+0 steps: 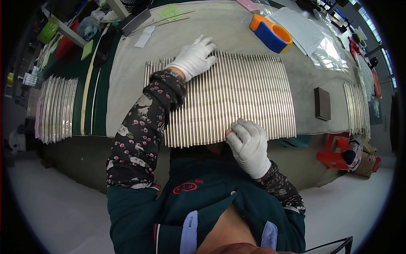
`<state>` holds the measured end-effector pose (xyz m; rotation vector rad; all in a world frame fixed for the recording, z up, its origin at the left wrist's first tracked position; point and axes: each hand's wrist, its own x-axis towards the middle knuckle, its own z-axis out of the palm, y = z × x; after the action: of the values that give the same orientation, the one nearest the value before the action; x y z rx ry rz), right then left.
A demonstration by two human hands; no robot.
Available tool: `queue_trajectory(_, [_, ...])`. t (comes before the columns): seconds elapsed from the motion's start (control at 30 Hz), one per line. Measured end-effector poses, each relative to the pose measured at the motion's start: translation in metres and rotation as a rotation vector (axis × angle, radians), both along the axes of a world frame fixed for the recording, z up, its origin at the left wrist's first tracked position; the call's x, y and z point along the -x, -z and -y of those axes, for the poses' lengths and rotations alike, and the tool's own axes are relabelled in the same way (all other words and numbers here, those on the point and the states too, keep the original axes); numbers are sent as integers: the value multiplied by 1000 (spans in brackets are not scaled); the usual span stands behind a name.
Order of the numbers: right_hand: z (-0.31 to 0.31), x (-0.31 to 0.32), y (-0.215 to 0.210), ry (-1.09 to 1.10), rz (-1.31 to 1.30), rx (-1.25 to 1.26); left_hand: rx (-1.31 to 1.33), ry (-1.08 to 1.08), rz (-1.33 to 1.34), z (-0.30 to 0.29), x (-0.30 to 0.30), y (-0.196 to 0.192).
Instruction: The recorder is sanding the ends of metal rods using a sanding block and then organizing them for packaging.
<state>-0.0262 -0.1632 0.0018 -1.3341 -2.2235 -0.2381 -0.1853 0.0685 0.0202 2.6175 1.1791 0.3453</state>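
A wide row of thin, shiny metal rods (237, 97) lies side by side on the light-covered table in front of me. Across the far ends of the rods rests my left hand (194, 58), in a white glove, with its fingers spread and nothing in them. My right hand (250, 148), also white-gloved, is at the near ends, right of the middle. Its fingers are bent together, with thumb and forefinger closed at the end of one rod. The palm side of this hand is hidden.
An orange and blue tape-dispenser-like ring (271, 34) stands at the back, beside printed sheets (296, 29) and clear plastic. A dark block (322, 103) lies right of the rods. Bundles of wrapped rods (58, 108) sit far left, more rods (355, 108) far right. A red stool (334, 152) is below.
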Motion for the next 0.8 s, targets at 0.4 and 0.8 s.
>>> queue_trajectory(0.4, [-5, 1, 0, -38, -51, -103, -30, -51, 4, -17, -11, 17])
queue_trajectory(0.8, [-2, 3, -1, -47, -145, -107, -78, -135, 5, -19, -15, 16])
